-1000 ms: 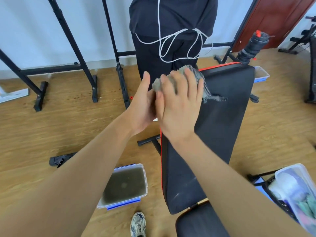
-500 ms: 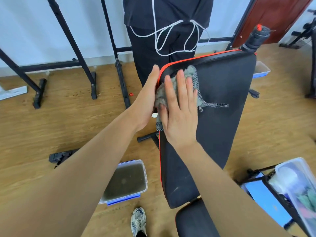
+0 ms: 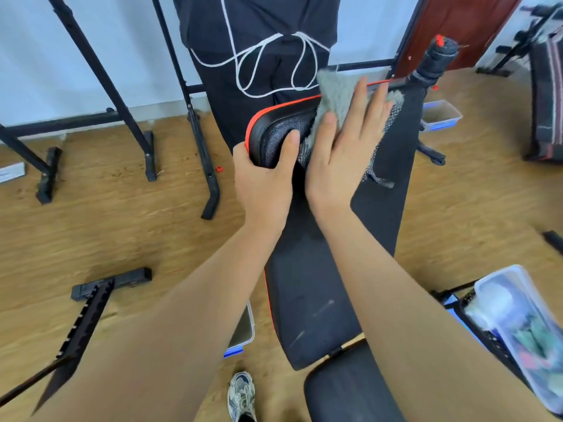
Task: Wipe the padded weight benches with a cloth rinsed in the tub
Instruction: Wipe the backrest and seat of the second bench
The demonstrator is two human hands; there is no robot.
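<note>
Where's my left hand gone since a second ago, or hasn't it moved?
Yes. The left hand has moved onto the upper left corner of the backrest, gripping it; earlier it was off the pad, beside the cloth.

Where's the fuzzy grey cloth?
In the head view, the cloth lies at the top of the black bench pad, pressed under the right hand, beside the left hand.
</note>
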